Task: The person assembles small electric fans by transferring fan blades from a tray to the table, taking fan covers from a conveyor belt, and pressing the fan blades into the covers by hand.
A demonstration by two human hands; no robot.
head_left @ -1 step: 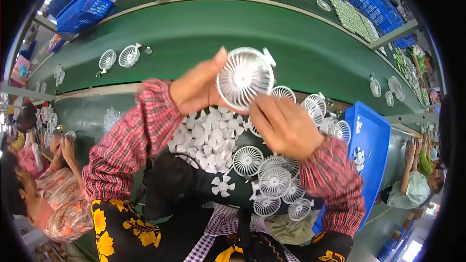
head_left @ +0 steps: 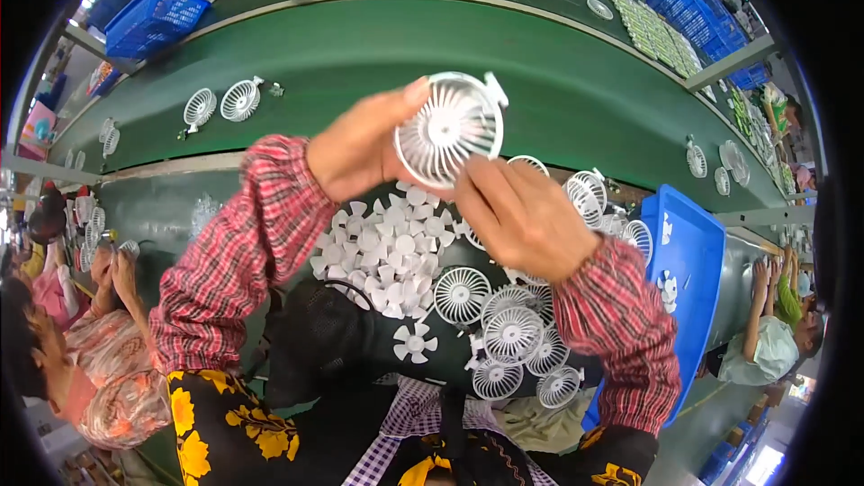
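Observation:
Up over the green belt, my left hand is closed round the left side of a round white fan guard with thin radial ribs and a small bracket at its upper right. My right hand has its fingers bent together against the guard's lower right; whatever lies between the fingertips is hidden. Below my hands is a heap of white fan blades. To its right, more fan guards lie piled on the dark surface. One single fan blade lies apart, nearer to me.
A blue tray with a few white pieces stands at my right. The green conveyor belt runs across in front, with two fan guards at left. Blue baskets stand beyond it. Co-workers sit at both sides and across.
Both hands, with the fan guard, have shifted slightly up and to the left. The piled guards and blades look the same.

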